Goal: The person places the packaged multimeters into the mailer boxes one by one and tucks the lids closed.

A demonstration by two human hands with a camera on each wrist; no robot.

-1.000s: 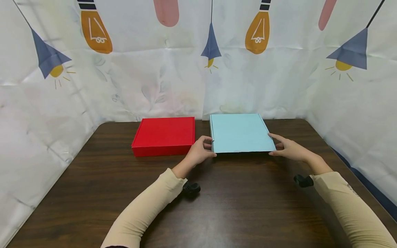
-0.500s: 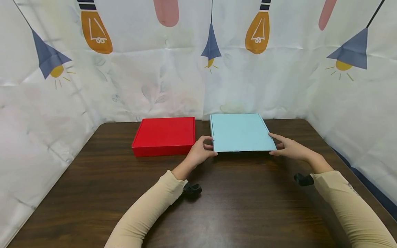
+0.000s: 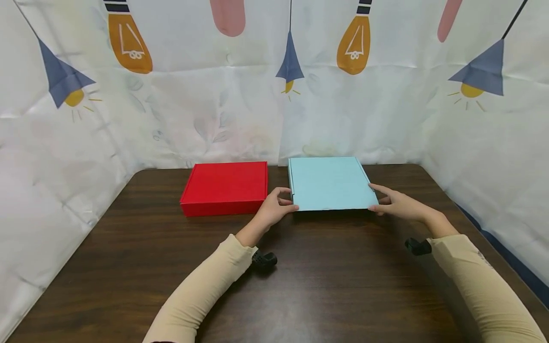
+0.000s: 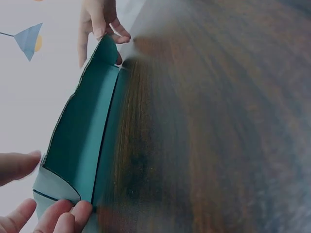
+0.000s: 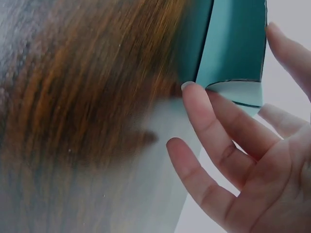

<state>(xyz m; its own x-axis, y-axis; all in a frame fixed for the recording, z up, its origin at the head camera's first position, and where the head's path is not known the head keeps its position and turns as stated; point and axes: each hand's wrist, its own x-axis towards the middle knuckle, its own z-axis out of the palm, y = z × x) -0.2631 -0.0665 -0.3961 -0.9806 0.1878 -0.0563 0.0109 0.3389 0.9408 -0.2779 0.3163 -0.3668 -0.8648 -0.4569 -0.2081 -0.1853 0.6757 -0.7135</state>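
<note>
A light blue cardboard box sits at the back of the table, its lid almost level. In the left wrist view, its teal front opening shows beneath the lid's edge, with a flap at each end. My left hand holds the front left corner, thumb at the lid's front edge and fingers against the side. The front right corner is held by my right hand, thumb at the lid's edge. In the right wrist view, some right fingers stay clear of the box. The box's inside is mostly hidden.
A closed red box lies just left of the blue one. Behind both hangs a white printed curtain that also runs down the sides. Dark wood table stretches in front. A black device sits at each wrist.
The head view has shifted slightly. My left thumb rises a little along the lid's front corner, and my right thumb also sits slightly higher. The boxes stay where they were.
</note>
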